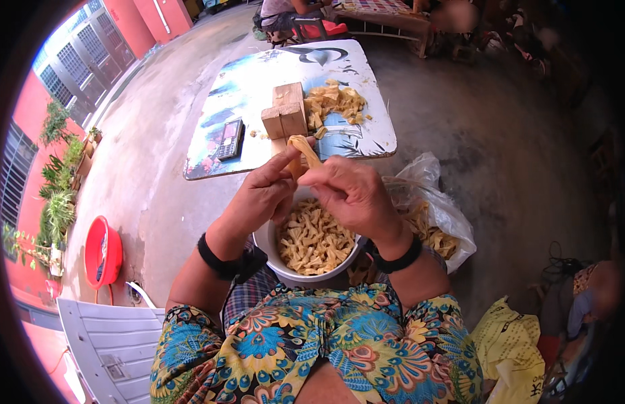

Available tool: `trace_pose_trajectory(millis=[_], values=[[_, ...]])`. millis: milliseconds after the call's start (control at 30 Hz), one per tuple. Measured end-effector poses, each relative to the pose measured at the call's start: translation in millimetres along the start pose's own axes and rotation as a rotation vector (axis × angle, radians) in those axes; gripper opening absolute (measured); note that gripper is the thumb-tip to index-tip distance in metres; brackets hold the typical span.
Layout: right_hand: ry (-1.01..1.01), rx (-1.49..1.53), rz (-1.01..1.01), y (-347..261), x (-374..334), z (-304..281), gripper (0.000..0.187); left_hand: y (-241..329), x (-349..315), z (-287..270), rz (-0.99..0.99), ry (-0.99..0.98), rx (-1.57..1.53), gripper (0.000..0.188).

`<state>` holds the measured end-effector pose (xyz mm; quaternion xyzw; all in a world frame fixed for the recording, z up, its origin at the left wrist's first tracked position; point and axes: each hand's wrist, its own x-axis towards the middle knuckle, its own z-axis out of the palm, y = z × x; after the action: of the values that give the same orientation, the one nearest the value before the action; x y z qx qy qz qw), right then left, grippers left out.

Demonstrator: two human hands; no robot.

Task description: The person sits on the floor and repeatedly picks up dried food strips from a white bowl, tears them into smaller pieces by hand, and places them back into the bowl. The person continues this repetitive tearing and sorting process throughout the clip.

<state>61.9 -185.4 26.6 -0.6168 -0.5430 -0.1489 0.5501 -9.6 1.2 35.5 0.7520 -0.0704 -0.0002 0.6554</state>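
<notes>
Your left hand (pixel 262 195) and right hand (pixel 349 192) pinch a pale folded strip (pixel 304 147) between closed fingertips, above the white bowl (pixel 269 252) of folded pieces on your lap. Beyond stand wooden blocks (pixel 285 111), a loose pile (pixel 334 102) and a phone (pixel 230 139) on the table (pixel 258 74); a plastic bag (pixel 437 215) lies right.

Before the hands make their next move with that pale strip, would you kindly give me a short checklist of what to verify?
1. Pale strip pinched by both left hand and right hand: ok.
2. White bowl of knotted pieces sits directly under the hands: ok.
3. Bowl has spare room: not ok, nearly full.
4. Wooden block stands upright on the table: ok.
5. Strip fully knotted: cannot tell.
</notes>
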Motion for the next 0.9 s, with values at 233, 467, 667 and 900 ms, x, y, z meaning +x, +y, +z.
trace_pose_trajectory(millis=[233, 467, 667, 900], values=[[0.036, 0.055, -0.029, 28.4, -14.7, 20.6, 0.015, -19.4, 4.0, -5.3, -0.08, -0.241, -0.875, 0.056], [0.325, 1.443, 0.757, 44.4, -25.8, 43.8, 0.008, -59.9, 32.8, 16.4, 0.129, 0.082, -0.904, 0.025], [0.51, 1.146, 0.846, 44.1, -21.8, 42.7, 0.009, -52.9, 31.9, 34.1, 0.281, 0.283, -0.395, 0.021], [0.156, -0.015, 0.376, 39.9, -25.2, 28.2, 0.01, -69.9, 35.4, 20.3, 0.596, 0.411, 0.431, 0.026]])
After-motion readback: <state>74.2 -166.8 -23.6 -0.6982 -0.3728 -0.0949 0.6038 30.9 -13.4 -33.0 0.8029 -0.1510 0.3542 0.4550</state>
